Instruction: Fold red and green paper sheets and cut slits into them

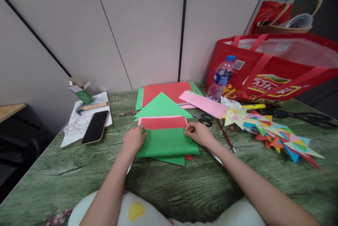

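Note:
A green sheet of paper [166, 144] lies folded on the green wood-grain table [185, 187], over red paper [163, 122] and pink paper. My left hand [134, 139] pinches the green sheet's upper left corner, fingers closed. My right hand [197, 133] pinches its upper right corner, fingers closed too. Just behind lies a green paper triangle [162, 106] on a stack of red and green sheets [169, 90]. A pink strip [202, 104] lies to the right of the stack.
Scissors [204, 118] and a thin red stick [225, 135] lie right of my hand. Several coloured paper triangles [274, 134] spread at the right. A water bottle [221, 78] and red bag [274, 67] stand behind. A phone [95, 126], hammer [91, 107] and small box [82, 92] sit left.

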Tool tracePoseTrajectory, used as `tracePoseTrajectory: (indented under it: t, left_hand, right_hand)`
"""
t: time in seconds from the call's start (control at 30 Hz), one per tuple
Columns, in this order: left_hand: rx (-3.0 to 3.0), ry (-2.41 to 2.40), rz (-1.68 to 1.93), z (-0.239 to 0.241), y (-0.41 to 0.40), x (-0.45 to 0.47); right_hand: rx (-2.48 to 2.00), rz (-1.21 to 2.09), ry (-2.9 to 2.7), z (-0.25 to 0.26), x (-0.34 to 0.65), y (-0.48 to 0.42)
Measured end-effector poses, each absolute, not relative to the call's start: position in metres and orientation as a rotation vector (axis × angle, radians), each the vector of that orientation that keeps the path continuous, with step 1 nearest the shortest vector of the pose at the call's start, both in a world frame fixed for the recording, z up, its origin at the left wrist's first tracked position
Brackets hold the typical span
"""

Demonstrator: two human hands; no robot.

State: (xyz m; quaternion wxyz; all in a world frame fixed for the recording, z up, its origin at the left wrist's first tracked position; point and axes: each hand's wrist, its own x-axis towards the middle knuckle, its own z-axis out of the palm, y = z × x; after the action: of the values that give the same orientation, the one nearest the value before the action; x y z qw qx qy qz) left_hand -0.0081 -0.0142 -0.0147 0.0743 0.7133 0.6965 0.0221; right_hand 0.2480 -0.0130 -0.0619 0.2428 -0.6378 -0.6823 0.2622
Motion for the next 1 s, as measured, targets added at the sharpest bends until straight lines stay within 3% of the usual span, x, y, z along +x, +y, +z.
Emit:
tracePoseTrajectory:
  t: [0.43,0.67,1.0]
  left_hand:
    - [2.345,2.062,-0.145,-0.011,-0.017,0.003]
    - [2.462,1.711,-0.108,-0.022,-0.009,0.009]
    - [2.489,1.597,-0.07,-0.019,-0.019,0.021]
  right_hand:
    - [-1.886,0.39,-2.207,-0.036,0.231,-0.02]
    - [-1.703,0.467,-2.416,-0.037,0.222,-0.012]
    - [-1.707,0.482,-2.483,-0.029,0.209,-0.021]
